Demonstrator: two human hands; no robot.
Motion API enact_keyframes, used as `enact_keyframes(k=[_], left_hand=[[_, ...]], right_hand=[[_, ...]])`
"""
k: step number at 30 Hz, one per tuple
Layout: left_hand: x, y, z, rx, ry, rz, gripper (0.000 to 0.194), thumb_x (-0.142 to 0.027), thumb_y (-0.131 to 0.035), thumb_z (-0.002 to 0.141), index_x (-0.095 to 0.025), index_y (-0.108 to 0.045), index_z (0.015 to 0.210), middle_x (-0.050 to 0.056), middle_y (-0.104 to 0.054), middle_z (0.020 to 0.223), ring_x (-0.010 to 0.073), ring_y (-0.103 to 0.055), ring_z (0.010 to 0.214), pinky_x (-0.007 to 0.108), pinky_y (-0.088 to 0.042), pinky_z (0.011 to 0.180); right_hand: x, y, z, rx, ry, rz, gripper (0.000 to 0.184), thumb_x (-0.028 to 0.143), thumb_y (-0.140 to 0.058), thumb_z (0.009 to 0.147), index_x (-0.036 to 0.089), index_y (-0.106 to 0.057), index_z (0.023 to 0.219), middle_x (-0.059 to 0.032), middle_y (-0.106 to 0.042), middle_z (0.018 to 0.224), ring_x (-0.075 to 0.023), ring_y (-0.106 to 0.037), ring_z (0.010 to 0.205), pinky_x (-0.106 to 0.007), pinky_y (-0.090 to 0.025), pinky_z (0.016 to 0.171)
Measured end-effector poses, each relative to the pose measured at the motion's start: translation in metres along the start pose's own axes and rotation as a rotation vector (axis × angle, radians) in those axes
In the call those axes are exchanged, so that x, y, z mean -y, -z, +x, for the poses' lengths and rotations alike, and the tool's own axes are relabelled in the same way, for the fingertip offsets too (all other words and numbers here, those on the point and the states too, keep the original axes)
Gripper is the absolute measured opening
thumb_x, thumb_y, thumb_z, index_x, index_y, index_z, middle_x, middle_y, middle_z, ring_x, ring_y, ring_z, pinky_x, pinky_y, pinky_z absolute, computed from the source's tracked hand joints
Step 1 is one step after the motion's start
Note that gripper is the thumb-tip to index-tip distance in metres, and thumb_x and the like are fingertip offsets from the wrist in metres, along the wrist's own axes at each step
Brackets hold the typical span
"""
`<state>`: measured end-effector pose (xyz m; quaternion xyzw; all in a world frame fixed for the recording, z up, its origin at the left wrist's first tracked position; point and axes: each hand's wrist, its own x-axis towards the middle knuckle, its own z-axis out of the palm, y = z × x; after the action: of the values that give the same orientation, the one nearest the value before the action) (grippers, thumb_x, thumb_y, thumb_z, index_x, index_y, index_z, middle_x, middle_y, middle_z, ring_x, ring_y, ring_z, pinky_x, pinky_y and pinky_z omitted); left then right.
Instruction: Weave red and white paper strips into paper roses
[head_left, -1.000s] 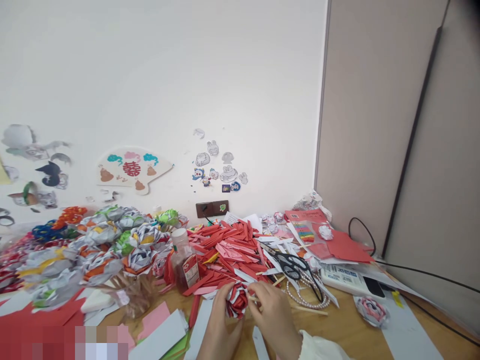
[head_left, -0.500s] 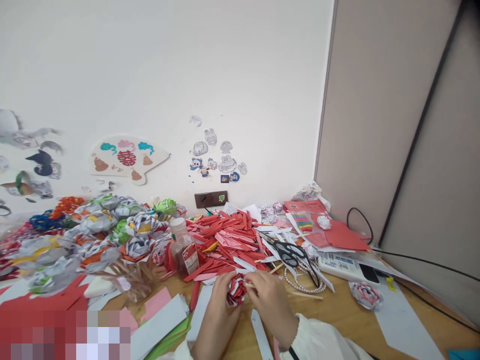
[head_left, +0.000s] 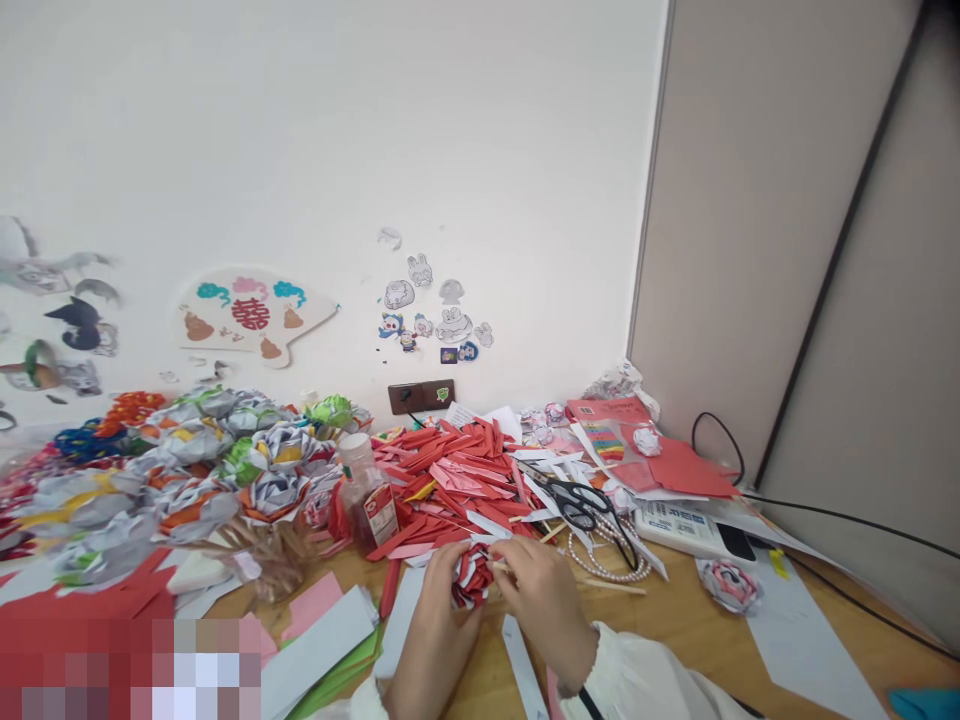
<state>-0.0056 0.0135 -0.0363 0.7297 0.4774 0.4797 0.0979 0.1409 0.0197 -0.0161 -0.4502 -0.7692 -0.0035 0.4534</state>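
- Tipped slightly lower since a second ago, bringing more of the sleeves (head_left: 637, 670) into sight; scarcely changed in the hold.
- Held just above the desk (head_left: 652, 625), between both hands: one flower (head_left: 470, 577), round, layered from folded red and white paper, partly hidden by fingers.
- Curled around its left side, clamped on it: fingers of the left hand (head_left: 442, 610).
- Pinched together at its right side, on the tip of one pale stick (head_left: 499, 568): thumb and forefinger of the right hand (head_left: 541, 595).
- Lying just below, on bare wood: one white strip (head_left: 523, 665).
- Just behind: one heap of red and pink strips (head_left: 457, 475), too tangled to count.
- To the left: one jar (head_left: 364, 495) with a label, one bundle of sticks (head_left: 274, 560), and many piled flowers (head_left: 210, 460), overlapping too much to count.
- To the right: one pair of scissors (head_left: 577, 503), one bead string (head_left: 600, 568), one loose pink-and-white flower (head_left: 729, 584).
- Farther back, on the wall: one fan cutout (head_left: 251, 315) and one brown socket panel (head_left: 421, 397).
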Motion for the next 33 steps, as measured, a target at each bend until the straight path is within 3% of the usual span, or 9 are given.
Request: enact_keyframes(k=[9,26,33], left_hand=[[0.000,0.000,-0.001,0.003,0.006,0.021,0.051,-0.003,-0.048,0.064,-0.021,-0.048,0.111,0.009,-0.059,0.111,0.0236,-0.055,0.107,0.043,-0.045,0.093],[-0.003,0.004,-0.003,0.034,-0.020,0.058,0.055,-0.001,-0.044,0.066,-0.023,-0.043,0.116,0.009,-0.056,0.115,0.0232,-0.053,0.110,0.045,-0.044,0.094],[-0.003,0.004,-0.002,0.051,-0.001,0.054,0.053,-0.003,-0.045,0.067,-0.023,-0.043,0.116,0.009,-0.056,0.115,0.0242,-0.053,0.111,0.047,-0.043,0.095]], right_hand=[[-0.003,-0.006,-0.001,0.005,-0.135,0.082,0.019,0.002,-0.055,0.070,0.020,-0.060,0.072,0.0021,-0.065,0.069,-0.0157,-0.059,0.066,-0.024,-0.035,0.060],[0.003,0.009,0.008,0.071,-0.220,0.305,0.016,0.009,-0.053,0.075,0.020,-0.064,0.076,0.0009,-0.067,0.074,-0.0145,-0.060,0.070,-0.022,-0.039,0.064],[0.004,0.012,0.009,0.111,-0.221,0.262,0.011,0.012,-0.056,0.077,0.020,-0.063,0.072,0.0020,-0.066,0.069,-0.0137,-0.059,0.065,-0.022,-0.038,0.060]])
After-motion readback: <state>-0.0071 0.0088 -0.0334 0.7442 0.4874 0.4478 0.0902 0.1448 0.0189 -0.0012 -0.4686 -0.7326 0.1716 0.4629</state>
